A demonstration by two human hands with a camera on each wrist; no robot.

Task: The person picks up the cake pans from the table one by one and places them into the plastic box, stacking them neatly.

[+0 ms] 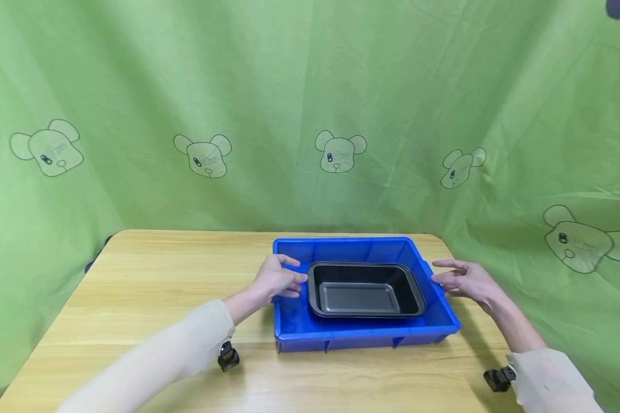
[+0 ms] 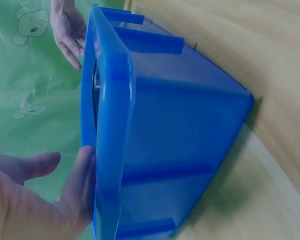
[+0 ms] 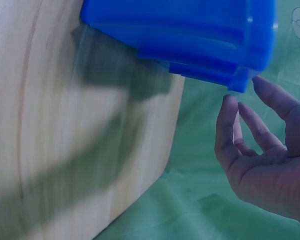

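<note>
A blue plastic bin (image 1: pixel 367 332) stands on the wooden table. Inside it lies a black rectangular loaf pan (image 1: pixel 364 298), its hollow facing up. My left hand (image 1: pixel 279 278) reaches over the bin's left rim, fingers extended, with a fingertip right at the pan's left edge. In the left wrist view, that hand's fingers (image 2: pixel 80 185) lie along the bin's rim and the thumb stands apart. My right hand (image 1: pixel 465 281) is at the bin's right rim. The right wrist view has its thumb and loosely bent fingers (image 3: pixel 227 125) spread on either side of the rim's edge, with a gap between.
The wooden table (image 1: pixel 160 275) extends to the left and front of the bin. A green curtain (image 1: pixel 268 115) printed with bear faces hangs behind and at both sides. Small black wrist devices (image 1: pixel 228 357) are strapped near both sleeves.
</note>
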